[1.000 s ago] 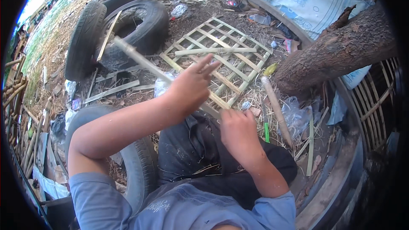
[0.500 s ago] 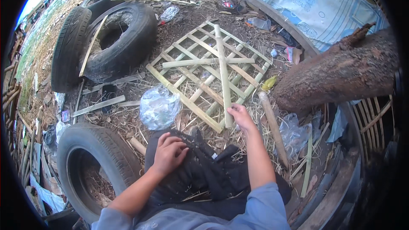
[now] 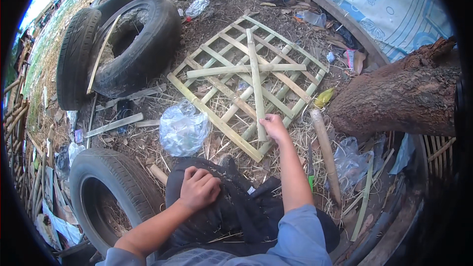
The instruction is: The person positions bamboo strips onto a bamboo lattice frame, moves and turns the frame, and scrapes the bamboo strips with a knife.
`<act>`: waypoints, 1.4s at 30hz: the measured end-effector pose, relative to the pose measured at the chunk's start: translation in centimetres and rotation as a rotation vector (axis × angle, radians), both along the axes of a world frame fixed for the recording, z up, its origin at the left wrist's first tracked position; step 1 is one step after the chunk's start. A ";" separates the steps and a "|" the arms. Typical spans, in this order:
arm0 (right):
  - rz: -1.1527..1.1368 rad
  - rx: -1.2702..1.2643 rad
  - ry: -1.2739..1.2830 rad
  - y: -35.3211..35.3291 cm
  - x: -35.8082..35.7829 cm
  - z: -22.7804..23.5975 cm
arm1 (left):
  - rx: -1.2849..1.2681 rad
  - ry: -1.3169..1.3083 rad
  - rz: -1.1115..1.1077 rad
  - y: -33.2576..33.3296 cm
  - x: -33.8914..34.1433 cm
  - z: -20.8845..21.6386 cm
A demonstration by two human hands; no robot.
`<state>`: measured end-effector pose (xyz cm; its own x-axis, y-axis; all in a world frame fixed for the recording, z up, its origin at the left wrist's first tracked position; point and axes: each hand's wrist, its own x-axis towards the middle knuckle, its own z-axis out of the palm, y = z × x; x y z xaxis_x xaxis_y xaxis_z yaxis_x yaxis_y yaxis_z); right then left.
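Observation:
A square lattice of split bamboo (image 3: 214, 118) lies flat on the ground in front of me. Across its top rest two loose-looking bamboo strips that cross each other: a crosswise strip (image 3: 217, 71) and a lengthwise strip (image 3: 254, 61). My right hand (image 3: 274, 128) pinches the lengthwise strip close to its near end, at the lattice's near right side. On my dark-trousered leg rests my left hand (image 3: 199, 187), its fingers curled in and nothing visible in them. A clear plastic bag (image 3: 183, 128) sits just left of the lattice.
Old tyres (image 3: 143, 54) stand at the far left, and another tyre (image 3: 111, 187) is beside my left leg. A thick tree trunk (image 3: 394, 93) is at the right. Near my right forearm lie a green-handled tool (image 3: 311, 181) and a round wooden stick (image 3: 326, 157).
My left hand's fingers have curled in further on my leg. My right hand keeps its pinch while the lengthwise strip's near end has shifted slightly left. The view has shifted a little.

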<state>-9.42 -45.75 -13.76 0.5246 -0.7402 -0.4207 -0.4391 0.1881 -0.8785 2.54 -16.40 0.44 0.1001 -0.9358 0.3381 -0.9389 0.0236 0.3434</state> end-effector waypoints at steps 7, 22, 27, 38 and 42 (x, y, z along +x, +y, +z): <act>0.033 -0.052 0.103 -0.6 -0.1 1.3 | -0.009 -0.002 -0.003 -0.1 -0.1 0.0; -0.071 -0.114 0.049 -2.6 1.7 -0.3 | 0.011 -0.001 -0.021 0.4 0.3 -0.3; -0.050 -0.155 0.081 -2.3 1.8 0.0 | 0.011 -0.006 -0.024 0.6 0.4 -0.2; -0.003 -0.170 0.064 -0.4 0.8 0.2 | -0.007 -0.003 -0.022 0.7 0.4 -0.4; -0.016 -0.138 0.073 0.2 0.7 1.4 | -0.014 -0.010 -0.025 0.6 0.4 -0.2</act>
<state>-8.72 -45.58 -12.33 0.4840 -0.8014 -0.3514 -0.5009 0.0755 -0.8622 2.90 -15.84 0.29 0.0729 -0.9332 0.3518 -0.9415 0.0520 0.3330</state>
